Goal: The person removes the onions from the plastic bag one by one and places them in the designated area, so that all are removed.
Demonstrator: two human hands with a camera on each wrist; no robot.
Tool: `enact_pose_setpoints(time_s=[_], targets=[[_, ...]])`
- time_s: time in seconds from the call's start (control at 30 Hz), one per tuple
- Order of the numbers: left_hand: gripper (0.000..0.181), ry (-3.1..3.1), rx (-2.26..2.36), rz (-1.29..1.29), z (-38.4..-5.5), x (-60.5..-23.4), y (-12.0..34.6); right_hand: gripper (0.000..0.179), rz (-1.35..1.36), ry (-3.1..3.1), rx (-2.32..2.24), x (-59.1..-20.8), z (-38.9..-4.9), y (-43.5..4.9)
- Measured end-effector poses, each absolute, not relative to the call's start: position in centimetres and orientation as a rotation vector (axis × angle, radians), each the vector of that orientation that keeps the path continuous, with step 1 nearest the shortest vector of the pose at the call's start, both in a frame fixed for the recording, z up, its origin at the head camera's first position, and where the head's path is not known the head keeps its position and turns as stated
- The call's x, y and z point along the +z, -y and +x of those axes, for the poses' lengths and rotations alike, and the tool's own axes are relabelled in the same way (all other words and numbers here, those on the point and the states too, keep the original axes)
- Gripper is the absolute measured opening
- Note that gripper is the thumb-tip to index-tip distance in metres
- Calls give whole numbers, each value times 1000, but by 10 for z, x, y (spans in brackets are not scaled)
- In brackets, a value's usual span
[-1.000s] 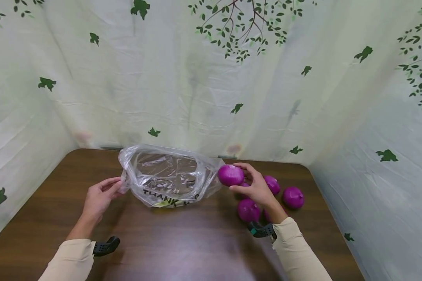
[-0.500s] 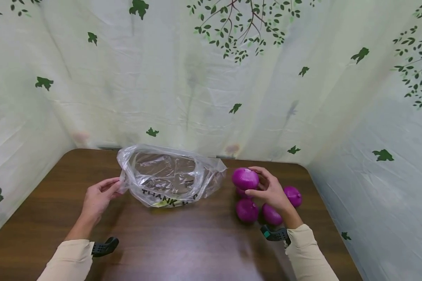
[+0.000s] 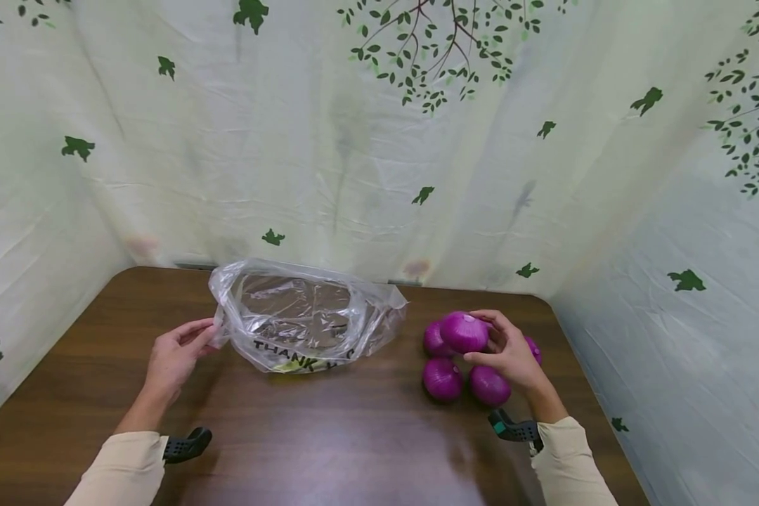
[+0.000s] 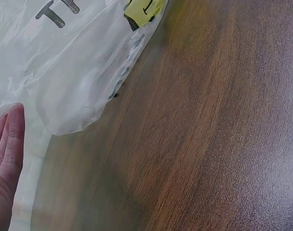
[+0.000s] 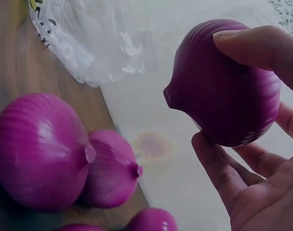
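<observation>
In the head view my left hand [image 3: 177, 355] pinches the left edge of a clear plastic bag [image 3: 382, 320] printed with "THANK". The bag lies with its mouth spread wide. My right hand [image 3: 511, 355] holds a purple onion [image 3: 464, 332], thumb on one side and fingers on the other. The right wrist view shows this onion [image 5: 219, 86] raised, its pointed tip facing away from the palm. Several more onions sit below and around it: one at front left [image 3: 443, 380], another at front right [image 3: 490, 385], one behind [image 3: 436, 341], and one partly hidden by the hand [image 3: 534, 349].
Everything rests on a brown wooden table [image 3: 329, 450]. A pale curtain [image 3: 329, 154] with leaf prints hangs behind the far edge and along both sides. The onions are grouped to the right of the bag, a short gap away.
My right hand has moved right with the onion, away from the bag's right end and over the other onions. My left hand and the bag have stayed nearly still.
</observation>
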State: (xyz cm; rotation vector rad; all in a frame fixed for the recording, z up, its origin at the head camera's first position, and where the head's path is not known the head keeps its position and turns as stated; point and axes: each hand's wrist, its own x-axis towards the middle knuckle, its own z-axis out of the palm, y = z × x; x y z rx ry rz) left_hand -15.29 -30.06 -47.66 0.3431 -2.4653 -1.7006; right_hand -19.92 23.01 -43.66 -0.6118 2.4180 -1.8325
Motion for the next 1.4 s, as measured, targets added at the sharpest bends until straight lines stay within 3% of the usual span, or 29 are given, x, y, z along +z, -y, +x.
enact_pose_setpoints(time_s=[1.4], targets=[[57, 2424, -1757, 361, -154, -482, 302, 64, -356, -2520, -2003, -466, -168, -298]])
